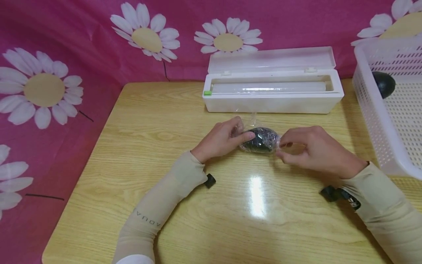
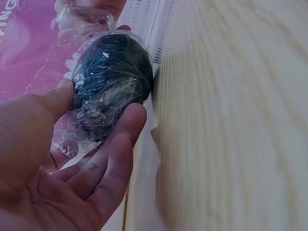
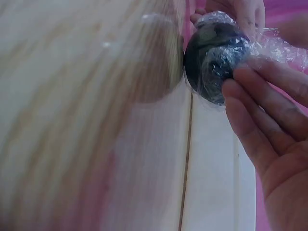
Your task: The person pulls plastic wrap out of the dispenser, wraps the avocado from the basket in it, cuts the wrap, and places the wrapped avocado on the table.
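Observation:
A dark green avocado [image 1: 260, 140], loosely wrapped in clear, wrinkled cling film [image 2: 113, 98], is at the middle of the table. The left hand [image 1: 222, 138] grips its left end, thumb on top and fingers beneath, as the left wrist view shows. At the other end, the right hand [image 1: 311, 148] pinches gathered film between thumb and fingers. In the right wrist view its fingertips [image 3: 234, 94] touch the wrapped end of the avocado [image 3: 199, 50]. Loose film sticks up behind the fruit near the left hand.
Behind the hands stands a white cling film dispenser [image 1: 273, 104], lid raised, with a roll [image 1: 268, 87] inside and a green slider [image 1: 207, 93]. A white perforated basket [image 1: 372, 121] at the right holds another dark avocado [image 1: 384, 84]. Pink flowered cloth [image 1: 188, 22] hangs behind the table.

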The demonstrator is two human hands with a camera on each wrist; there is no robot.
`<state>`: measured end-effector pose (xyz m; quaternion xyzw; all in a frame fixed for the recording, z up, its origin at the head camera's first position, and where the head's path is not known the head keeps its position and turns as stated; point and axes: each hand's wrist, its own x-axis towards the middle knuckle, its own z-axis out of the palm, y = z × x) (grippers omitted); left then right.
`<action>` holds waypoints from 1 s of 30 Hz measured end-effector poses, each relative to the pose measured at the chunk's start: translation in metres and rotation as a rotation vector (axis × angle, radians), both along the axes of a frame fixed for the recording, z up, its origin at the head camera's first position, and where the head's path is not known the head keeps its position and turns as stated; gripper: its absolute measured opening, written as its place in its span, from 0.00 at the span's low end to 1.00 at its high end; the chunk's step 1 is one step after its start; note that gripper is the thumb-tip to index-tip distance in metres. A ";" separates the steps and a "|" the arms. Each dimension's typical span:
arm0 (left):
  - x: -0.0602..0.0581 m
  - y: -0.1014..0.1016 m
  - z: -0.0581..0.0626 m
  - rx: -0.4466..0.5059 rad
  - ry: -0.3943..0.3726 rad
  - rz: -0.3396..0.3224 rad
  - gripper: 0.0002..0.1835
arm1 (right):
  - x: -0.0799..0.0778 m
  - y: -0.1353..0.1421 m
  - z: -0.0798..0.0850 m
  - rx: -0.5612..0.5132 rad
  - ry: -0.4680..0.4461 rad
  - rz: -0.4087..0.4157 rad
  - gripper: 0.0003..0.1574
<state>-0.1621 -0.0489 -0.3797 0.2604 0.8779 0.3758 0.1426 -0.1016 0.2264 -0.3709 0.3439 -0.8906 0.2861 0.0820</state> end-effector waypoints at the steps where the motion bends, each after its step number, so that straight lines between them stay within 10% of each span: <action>1: 0.000 0.000 0.000 0.001 -0.003 0.000 0.18 | -0.001 0.001 0.000 -0.014 0.000 0.009 0.10; 11: -0.001 -0.002 -0.001 0.022 -0.038 0.010 0.18 | -0.005 0.010 0.005 -0.044 -0.116 0.064 0.28; 24: -0.003 -0.001 -0.002 -0.017 -0.034 0.025 0.19 | -0.014 -0.009 -0.002 0.010 -0.068 -0.017 0.09; 30: -0.004 -0.002 0.000 -0.016 -0.034 0.016 0.19 | -0.017 -0.018 0.002 0.057 -0.112 -0.107 0.22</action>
